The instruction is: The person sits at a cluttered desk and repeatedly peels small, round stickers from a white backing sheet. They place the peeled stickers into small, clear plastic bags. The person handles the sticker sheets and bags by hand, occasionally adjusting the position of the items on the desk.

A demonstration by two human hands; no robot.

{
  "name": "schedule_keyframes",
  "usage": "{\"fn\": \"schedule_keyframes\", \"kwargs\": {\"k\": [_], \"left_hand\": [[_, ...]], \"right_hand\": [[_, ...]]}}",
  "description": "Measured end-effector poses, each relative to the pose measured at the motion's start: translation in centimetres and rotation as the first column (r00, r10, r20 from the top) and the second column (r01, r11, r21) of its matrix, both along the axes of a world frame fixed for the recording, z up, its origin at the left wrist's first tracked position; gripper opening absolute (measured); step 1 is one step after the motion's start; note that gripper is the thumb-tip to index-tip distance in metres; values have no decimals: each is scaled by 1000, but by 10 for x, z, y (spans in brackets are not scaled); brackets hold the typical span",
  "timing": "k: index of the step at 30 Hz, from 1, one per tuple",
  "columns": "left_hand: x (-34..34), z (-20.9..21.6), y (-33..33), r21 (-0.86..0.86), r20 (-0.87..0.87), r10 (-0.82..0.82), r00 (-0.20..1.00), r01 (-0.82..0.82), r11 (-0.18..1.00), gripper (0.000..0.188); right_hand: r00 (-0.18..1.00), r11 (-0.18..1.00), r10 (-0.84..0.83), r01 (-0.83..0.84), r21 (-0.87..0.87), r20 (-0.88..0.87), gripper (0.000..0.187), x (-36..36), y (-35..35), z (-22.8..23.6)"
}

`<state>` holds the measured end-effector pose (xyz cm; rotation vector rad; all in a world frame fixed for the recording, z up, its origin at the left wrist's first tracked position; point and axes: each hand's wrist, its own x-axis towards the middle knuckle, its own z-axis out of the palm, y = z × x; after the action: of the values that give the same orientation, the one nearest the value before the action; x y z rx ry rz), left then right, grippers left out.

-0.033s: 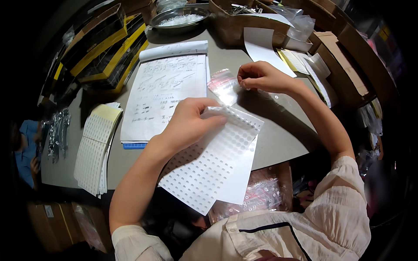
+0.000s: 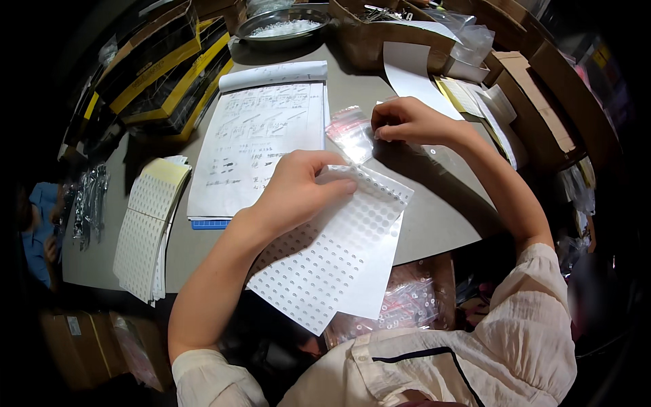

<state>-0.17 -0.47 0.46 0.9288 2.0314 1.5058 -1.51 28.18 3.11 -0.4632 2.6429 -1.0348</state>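
My left hand pinches the top edge of a white sheet of round stickers between thumb and fingers. The sheet slants down over the table's front edge, with plain white paper behind it. Its printed dots fill the lower part, and blank circles show near the upper right. Beyond it lie small clear zip bags with red along their tops. My right hand is beside the bags, thumb and forefinger pressed together; whatever they hold is too small to make out.
A notepad with handwriting lies to the left, near another stack of sticker sheets. At the back stand a metal bowl of small white pieces and cardboard boxes. Below the table edge, a box holds bagged washers.
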Motion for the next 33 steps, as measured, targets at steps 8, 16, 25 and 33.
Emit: {"fn": "schedule_keyframes", "kwargs": {"k": [8,16,25,33], "left_hand": [[1,0,1,5,-18,31,999,-31,1000,18],[-1,1,0,12,-5,21,1000,-21,1000,18],[1,6,-1,-64,-92,-9,996,3,998,23],[3,6,0,-29,-80,-8,997,6,1000,24]], "right_hand": [[953,791,-283,171,588,105,36,0,-16,41],[977,994,83,-67,85,-194,20,-29,-11,12],[983,972,139,-112,-207,118,20,-11,-8,2],[976,967,-36,88,-238,216,16,30,23,-1]]}}
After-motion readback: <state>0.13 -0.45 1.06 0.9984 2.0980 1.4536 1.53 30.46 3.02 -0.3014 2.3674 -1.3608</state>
